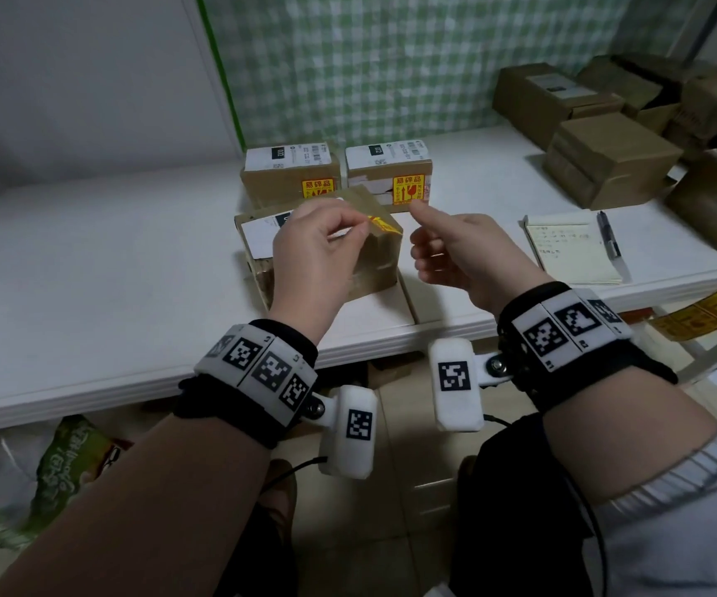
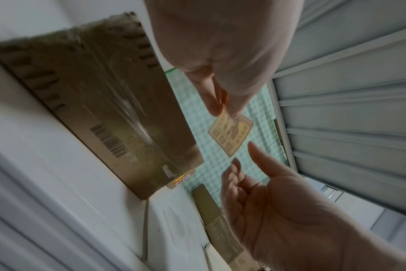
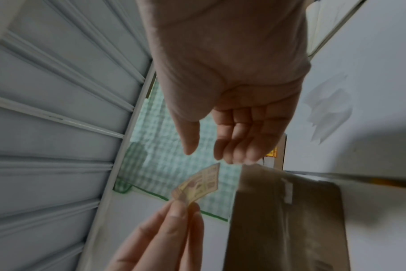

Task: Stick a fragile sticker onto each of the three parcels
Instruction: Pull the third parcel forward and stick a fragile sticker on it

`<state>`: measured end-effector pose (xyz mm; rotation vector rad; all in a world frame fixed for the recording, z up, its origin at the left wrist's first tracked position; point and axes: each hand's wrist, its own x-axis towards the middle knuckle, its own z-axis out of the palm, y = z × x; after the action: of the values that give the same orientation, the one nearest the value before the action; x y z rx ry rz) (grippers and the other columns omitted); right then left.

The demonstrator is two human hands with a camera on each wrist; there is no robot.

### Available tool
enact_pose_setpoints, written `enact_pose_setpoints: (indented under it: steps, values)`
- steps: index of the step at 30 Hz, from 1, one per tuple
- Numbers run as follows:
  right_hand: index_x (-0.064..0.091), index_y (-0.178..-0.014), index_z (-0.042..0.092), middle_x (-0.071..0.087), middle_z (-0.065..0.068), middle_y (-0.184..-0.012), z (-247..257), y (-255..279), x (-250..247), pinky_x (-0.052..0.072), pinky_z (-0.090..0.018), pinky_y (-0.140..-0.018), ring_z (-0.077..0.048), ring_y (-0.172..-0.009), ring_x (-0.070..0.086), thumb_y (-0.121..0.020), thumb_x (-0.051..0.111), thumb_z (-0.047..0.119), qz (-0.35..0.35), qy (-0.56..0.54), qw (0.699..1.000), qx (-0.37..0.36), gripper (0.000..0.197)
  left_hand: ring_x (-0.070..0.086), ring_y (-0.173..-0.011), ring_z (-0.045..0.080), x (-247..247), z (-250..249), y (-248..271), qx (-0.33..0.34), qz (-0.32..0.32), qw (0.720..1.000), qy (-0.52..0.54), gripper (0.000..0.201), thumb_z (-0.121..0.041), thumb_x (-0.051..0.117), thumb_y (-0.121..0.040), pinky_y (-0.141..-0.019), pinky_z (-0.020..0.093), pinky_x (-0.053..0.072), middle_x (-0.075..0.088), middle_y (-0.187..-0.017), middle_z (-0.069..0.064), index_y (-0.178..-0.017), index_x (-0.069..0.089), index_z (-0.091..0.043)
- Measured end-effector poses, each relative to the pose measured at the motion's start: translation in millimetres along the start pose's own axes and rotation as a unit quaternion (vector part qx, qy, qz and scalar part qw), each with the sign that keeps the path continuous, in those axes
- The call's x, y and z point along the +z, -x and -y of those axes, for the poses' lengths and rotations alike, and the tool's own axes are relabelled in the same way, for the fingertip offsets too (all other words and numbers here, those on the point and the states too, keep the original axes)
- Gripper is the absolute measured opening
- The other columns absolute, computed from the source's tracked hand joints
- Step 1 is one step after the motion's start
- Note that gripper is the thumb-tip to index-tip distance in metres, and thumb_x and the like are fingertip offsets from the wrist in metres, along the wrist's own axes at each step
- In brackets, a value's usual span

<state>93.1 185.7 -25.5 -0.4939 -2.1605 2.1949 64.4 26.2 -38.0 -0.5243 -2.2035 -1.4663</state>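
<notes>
My left hand (image 1: 339,239) pinches a yellow and red fragile sticker (image 1: 384,224) by one corner, held in the air above the nearest brown parcel (image 1: 374,260). The left wrist view shows the sticker (image 2: 231,134) hanging free from my thumb and finger. My right hand (image 1: 430,239) hovers just right of it, fingers loose and relaxed, holding nothing. Two parcels stand behind: the left one (image 1: 290,174) and the right one (image 1: 389,170), each with a fragile sticker on its front face.
A notepad (image 1: 572,247) with a pen (image 1: 608,239) lies to the right on the white table (image 1: 90,273). Several brown boxes (image 1: 606,157) are stacked at the back right. A strip of stickers (image 1: 710,312) hangs past the table's right edge.
</notes>
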Motion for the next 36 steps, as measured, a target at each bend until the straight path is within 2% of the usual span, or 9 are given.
enact_pose_setpoints:
  steps: [6, 11, 15, 19, 20, 22, 24, 29, 36]
  values:
    - [0.062, -0.073, 0.009, 0.063, -0.001, -0.056, 0, 0, 10, 0.055, -0.019, -0.052, -0.011, -0.051, 0.058, -0.086, 0.066, 0.020, 0.039, -0.058, 0.997, 0.013, 0.017, 0.051, -0.085, -0.004, -3, 5, 2, 0.049, -0.002, 0.998, -0.026, 0.006, -0.007, 0.070, -0.080, -0.068, -0.001, 0.040, 0.065, -0.100, 0.011, -0.083, 0.075, -0.005]
    - [0.058, -0.078, 0.009, 0.063, -0.001, -0.051, 1, -3, 16, 0.054, -0.019, -0.052, -0.008, -0.044, 0.058, -0.084, 0.065, 0.003, 0.015, -0.110, 0.994, -0.003, 0.011, 0.055, -0.090, 0.005, -6, 10, 1, 0.046, 0.017, 0.998, -0.038, 0.005, -0.010, 0.072, -0.078, -0.077, 0.015, 0.052, 0.062, -0.100, 0.002, -0.082, 0.075, -0.010]
    - [0.054, -0.090, 0.010, 0.066, -0.009, -0.073, 0, -6, 17, 0.053, -0.018, -0.050, -0.012, -0.047, 0.059, -0.079, 0.068, -0.004, -0.048, -0.165, 0.985, -0.027, 0.023, 0.057, -0.093, 0.008, -13, 11, -2, 0.024, 0.025, 0.999, -0.025, 0.010, -0.006, 0.069, -0.079, -0.077, 0.009, 0.049, 0.056, -0.101, -0.004, -0.087, 0.073, -0.011]
    - [0.058, -0.088, 0.011, 0.067, -0.010, -0.080, -5, -9, 10, 0.051, -0.016, -0.050, -0.009, -0.049, 0.060, -0.079, 0.069, -0.001, -0.083, -0.186, 0.978, -0.040, 0.019, 0.047, -0.110, 0.011, -25, 19, -15, -0.027, 0.046, 0.984, -0.167, 0.032, -0.016, 0.068, -0.080, -0.085, 0.004, 0.026, 0.051, -0.121, -0.001, -0.112, 0.064, -0.019]
    - [0.059, -0.086, 0.011, 0.067, -0.009, -0.080, -6, -9, 8, 0.051, -0.016, -0.051, -0.009, -0.050, 0.060, -0.080, 0.069, 0.000, -0.081, -0.182, 0.979, -0.043, 0.016, 0.044, -0.117, 0.016, -28, 22, -18, -0.048, 0.065, 0.977, -0.196, 0.042, -0.021, 0.070, -0.078, -0.093, 0.009, 0.025, 0.048, -0.128, 0.001, -0.119, 0.060, -0.021]
    - [0.059, -0.083, 0.013, 0.066, -0.007, -0.079, -8, -9, 6, 0.051, -0.018, -0.051, -0.009, -0.054, 0.059, -0.082, 0.066, 0.002, -0.077, -0.174, 0.981, -0.046, 0.013, 0.034, -0.129, 0.025, -33, 29, -24, -0.099, 0.105, 0.963, -0.227, 0.063, -0.033, 0.075, -0.071, -0.110, 0.030, 0.026, 0.039, -0.138, 0.006, -0.129, 0.052, -0.024]
    - [0.058, -0.084, 0.015, 0.066, -0.005, -0.079, -10, -11, 4, 0.050, -0.019, -0.053, -0.010, -0.058, 0.057, -0.085, 0.064, 0.005, -0.074, -0.168, 0.982, -0.045, 0.011, 0.025, -0.136, 0.029, -36, 36, -27, -0.150, 0.146, 0.951, -0.228, 0.082, -0.041, 0.079, -0.065, -0.114, 0.044, 0.024, 0.030, -0.146, 0.009, -0.136, 0.042, -0.026]
    - [0.060, -0.085, 0.017, 0.065, -0.001, -0.078, -14, -14, 4, 0.050, -0.021, -0.059, -0.010, -0.063, 0.054, -0.088, 0.060, 0.010, -0.061, -0.139, 0.988, -0.037, 0.007, 0.009, -0.143, 0.032, -47, 47, -37, -0.197, 0.211, 0.930, -0.227, 0.100, -0.037, 0.084, -0.061, -0.115, 0.047, 0.016, 0.012, -0.156, 0.009, -0.144, 0.029, -0.031]
    - [0.059, -0.080, 0.019, 0.067, 0.010, -0.061, -18, -16, 10, 0.048, -0.024, -0.068, -0.008, -0.065, 0.055, -0.093, 0.053, 0.013, -0.024, -0.106, 0.993, -0.040, 0.015, 0.010, -0.144, 0.026, -52, 49, -45, -0.216, 0.253, 0.924, -0.188, 0.102, -0.029, 0.087, -0.059, -0.116, 0.043, 0.019, 0.005, -0.156, 0.006, -0.144, 0.031, -0.032]
